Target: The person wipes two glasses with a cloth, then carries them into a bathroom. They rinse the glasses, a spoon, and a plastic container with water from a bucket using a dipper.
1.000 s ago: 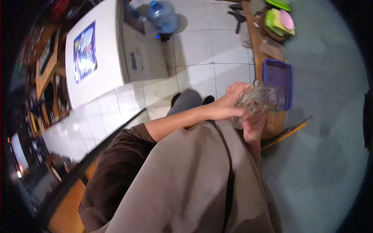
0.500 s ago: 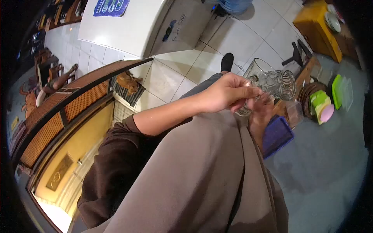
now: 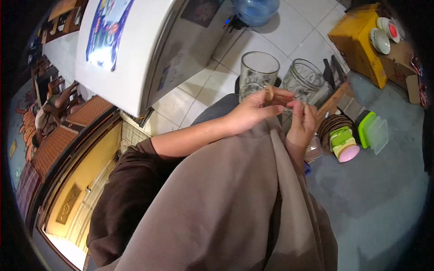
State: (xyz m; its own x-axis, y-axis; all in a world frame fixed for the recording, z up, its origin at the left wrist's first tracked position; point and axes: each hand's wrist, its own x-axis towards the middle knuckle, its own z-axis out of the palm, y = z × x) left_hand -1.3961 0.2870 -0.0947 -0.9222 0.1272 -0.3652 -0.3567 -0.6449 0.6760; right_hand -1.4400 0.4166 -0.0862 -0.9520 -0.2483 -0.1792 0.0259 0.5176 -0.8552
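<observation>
Two clear patterned glass mugs are up in front of my hands. The left mug (image 3: 259, 72) stands upright just beyond my left hand (image 3: 257, 110), whose curled fingers close at its near side. The right mug (image 3: 307, 79), slightly tilted, is just past the fingertips of my right hand (image 3: 302, 122). That hand's thumb and fingers are pinched together and meet the left fingertips. Where the fingers grip is partly hidden, and I cannot see the handles clearly. Brown-grey cloth covers my lap and part of the right forearm.
A white appliance (image 3: 120, 54) with a blue poster stands at left front. Beyond it is a blue water jug (image 3: 257, 10). To the right are a yellow crate (image 3: 359, 45), bowls (image 3: 380, 40), a pink cup (image 3: 349, 153) and a green-rimmed container (image 3: 367, 128) on the floor.
The mugs, overlapping and tilted before, now show apart and more upright. My right hand, blurred before, is sharp and pinched. The view has shifted, bringing the white appliance closer.
</observation>
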